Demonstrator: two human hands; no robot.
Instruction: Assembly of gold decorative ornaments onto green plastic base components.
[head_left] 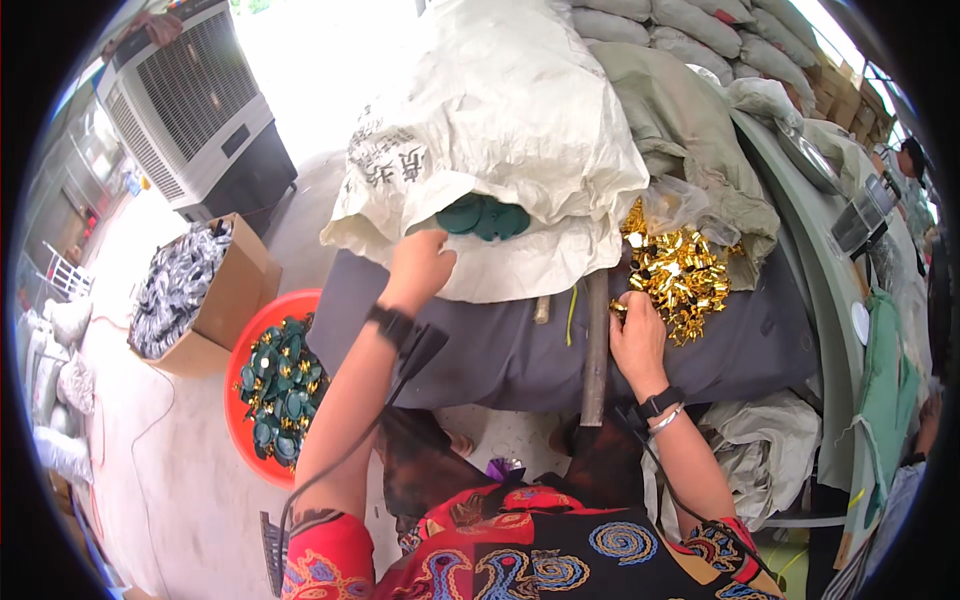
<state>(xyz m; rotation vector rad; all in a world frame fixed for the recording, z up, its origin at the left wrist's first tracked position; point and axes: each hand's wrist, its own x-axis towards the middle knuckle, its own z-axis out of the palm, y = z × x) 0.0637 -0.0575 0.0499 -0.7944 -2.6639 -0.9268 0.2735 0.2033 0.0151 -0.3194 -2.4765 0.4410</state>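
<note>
My left hand (420, 266) reaches into the mouth of a big white woven sack (500, 110), right beside a cluster of dark green round parts (483, 216) that show in the opening. Its fingers are hidden, so a grip cannot be told. My right hand (637, 330) rests on the grey cloth-covered table (500, 345) at the edge of a heap of small shiny gold clips (680, 270), fingers pinched on some of them.
A red basin (240, 400) with green-and-gold assembled parts sits on the floor at left, next to a cardboard box (235, 290) of silvery pieces. A large air cooler (195, 100) stands behind. Stacked sacks (690, 40) and a scale (862, 215) lie at right.
</note>
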